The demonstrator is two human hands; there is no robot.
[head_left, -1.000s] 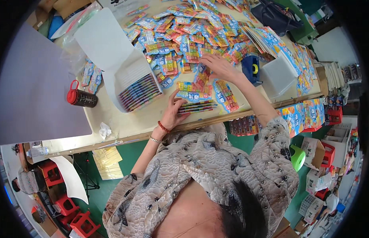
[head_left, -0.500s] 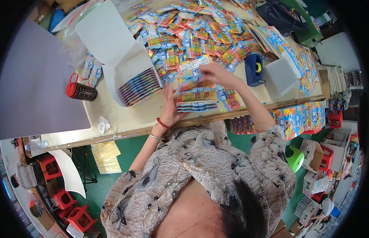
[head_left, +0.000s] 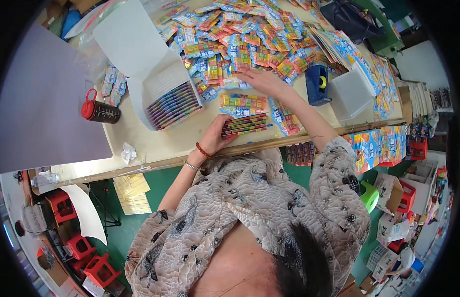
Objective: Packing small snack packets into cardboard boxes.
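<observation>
At the near edge of the surface (head_left: 165, 144), the left hand (head_left: 216, 136) grips the left end of a packet stack (head_left: 247, 126), while the right hand (head_left: 264, 82), its grip unclear, is at the near side of the far packet pile (head_left: 257, 39).

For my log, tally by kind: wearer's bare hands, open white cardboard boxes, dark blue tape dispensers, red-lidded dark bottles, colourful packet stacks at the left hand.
Left hand and right hand, bare: 2
Open white cardboard box: 1
Dark blue tape dispenser: 1
Red-lidded dark bottle: 1
Colourful packet stack: 1
Total: 6
</observation>
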